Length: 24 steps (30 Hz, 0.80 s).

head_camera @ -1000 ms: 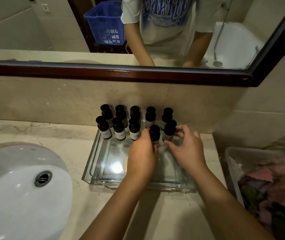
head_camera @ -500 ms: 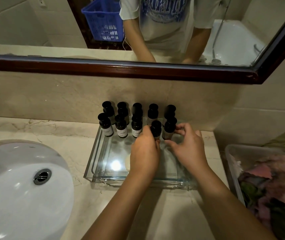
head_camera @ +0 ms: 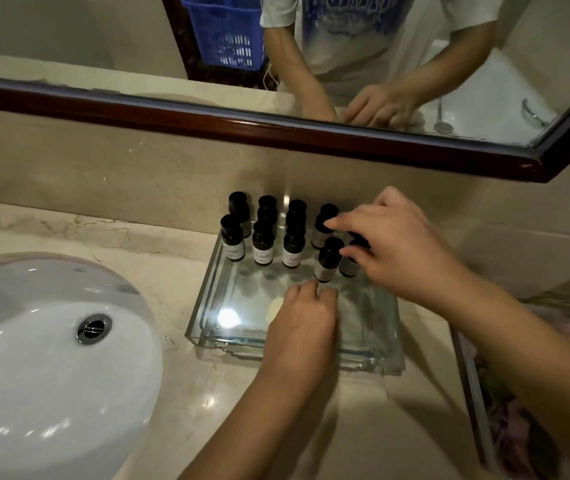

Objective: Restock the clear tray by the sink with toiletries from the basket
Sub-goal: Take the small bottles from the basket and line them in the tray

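Bottles [head_camera: 327, 259] look light, rigid, tippy; we'd pinch each at its neck. Our left hand [head_camera: 302, 315] rests loose, empty, in the tray [head_camera: 204, 301]; right hand [head_camera: 398, 245] touches two, grip unclear.

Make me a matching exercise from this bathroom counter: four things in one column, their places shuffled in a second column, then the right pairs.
Things
1. sink
2. blue basket
3. right hand
4. left hand

Places
A. over the rightmost dark bottles
B. fingers inside the clear tray, just in front of the bottles
C. on the counter, left of the tray
D. seen only in the mirror

Pairs: 1-C, 2-D, 3-A, 4-B
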{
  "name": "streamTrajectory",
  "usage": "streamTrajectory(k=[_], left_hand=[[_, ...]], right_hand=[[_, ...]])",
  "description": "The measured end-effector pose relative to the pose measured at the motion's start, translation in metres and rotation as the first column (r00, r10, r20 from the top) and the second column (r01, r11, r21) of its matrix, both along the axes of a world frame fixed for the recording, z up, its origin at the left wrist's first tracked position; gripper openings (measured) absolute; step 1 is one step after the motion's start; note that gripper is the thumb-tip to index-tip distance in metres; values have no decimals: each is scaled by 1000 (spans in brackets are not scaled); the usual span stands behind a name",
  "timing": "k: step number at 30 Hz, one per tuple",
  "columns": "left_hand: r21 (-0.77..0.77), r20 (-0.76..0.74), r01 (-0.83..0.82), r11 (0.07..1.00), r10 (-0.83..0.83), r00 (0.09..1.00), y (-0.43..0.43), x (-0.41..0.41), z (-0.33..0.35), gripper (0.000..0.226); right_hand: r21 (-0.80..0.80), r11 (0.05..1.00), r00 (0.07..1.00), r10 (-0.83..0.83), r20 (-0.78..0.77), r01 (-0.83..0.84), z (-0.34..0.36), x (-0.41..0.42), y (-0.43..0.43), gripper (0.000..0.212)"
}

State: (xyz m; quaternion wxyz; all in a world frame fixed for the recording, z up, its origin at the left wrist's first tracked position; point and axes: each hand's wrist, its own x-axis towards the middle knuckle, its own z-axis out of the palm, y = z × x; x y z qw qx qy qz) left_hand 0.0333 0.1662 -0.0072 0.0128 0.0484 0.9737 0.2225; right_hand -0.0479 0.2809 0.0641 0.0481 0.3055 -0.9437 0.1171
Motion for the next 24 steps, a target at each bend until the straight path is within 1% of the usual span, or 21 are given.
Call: streamTrajectory(k=[2, 4, 7, 13, 24], left_hand=[[-41, 55, 29, 999, -27, 998, 1, -6, -1, 42], [-80, 88, 42, 996, -35, 995, 0, -11, -4, 45], [-99, 96, 46, 994, -36, 995, -2, -18, -8, 47], [-88, 108, 34, 996, -24, 994, -6, -23, -10, 53], [-59, 147, 24, 998, -15, 989, -7, -27, -8, 48]], right_hand=[[141, 989, 999, 29, 22, -32, -6, -13, -6, 43], [205, 978, 998, 22, 51, -32, -12, -19, -8, 41], [200, 980, 999, -12, 32, 6, -22, -26, -8, 37], [180, 982, 998, -56, 31, 49, -32, -35, -11, 39], [155, 986, 996, -78, 51, 69, -30, -34, -17, 40]])
